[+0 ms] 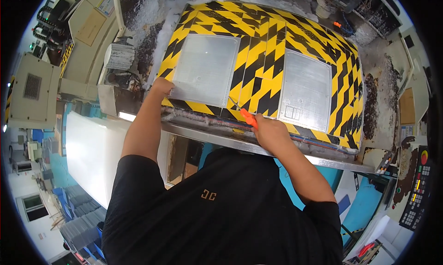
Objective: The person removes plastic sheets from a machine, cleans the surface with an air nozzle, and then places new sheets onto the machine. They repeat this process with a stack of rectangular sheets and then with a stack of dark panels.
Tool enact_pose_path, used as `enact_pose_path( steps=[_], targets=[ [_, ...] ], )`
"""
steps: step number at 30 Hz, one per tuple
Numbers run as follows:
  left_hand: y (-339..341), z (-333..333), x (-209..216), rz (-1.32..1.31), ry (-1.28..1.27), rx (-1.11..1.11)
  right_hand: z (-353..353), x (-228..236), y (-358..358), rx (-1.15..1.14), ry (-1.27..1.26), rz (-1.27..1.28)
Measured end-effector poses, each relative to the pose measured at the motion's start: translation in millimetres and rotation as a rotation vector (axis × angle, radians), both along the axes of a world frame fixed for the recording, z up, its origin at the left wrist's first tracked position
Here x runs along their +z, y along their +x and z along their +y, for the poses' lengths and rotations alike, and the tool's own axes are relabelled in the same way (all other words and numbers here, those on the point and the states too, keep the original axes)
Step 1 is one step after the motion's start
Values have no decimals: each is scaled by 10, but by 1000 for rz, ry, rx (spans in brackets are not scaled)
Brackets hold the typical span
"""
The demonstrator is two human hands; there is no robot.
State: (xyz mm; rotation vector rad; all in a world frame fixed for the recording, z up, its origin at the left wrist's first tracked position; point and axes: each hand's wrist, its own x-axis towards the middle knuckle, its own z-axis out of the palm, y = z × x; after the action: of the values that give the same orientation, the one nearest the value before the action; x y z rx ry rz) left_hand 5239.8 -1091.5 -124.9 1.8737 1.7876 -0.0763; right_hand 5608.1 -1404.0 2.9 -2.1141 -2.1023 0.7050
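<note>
My right hand [272, 135] is closed round the orange handle of a screwdriver [249, 119]. Its thin metal shaft points up and left, with the tip at the lower right corner of the left metal plate [205, 69]. By that plate's lower left corner is my left hand [162, 87], its fingers curled in at the edge; what they hold, if anything, is hidden. A second metal plate [306, 92] lies to the right. Both plates rest flat on a bed covered in yellow and black striped tape [260, 57].
A metal ledge [217, 138] runs between me and the striped bed. Whitish shavings [159, 39] pile around it. At the left stand a large white panel [92, 149] and stacked grey sheets [83, 219]. A control panel [416, 186] with buttons is at the far right.
</note>
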Motion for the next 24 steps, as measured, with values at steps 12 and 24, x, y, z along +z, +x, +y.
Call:
enact_pose_path(
  steps=[12,24],
  targets=[
    [181,106,-135,261,192,-239,-74,-186,102,-70,11,30],
    [195,6,75,70,22,125,-100,-217,119,-8,128,112]
  ],
)
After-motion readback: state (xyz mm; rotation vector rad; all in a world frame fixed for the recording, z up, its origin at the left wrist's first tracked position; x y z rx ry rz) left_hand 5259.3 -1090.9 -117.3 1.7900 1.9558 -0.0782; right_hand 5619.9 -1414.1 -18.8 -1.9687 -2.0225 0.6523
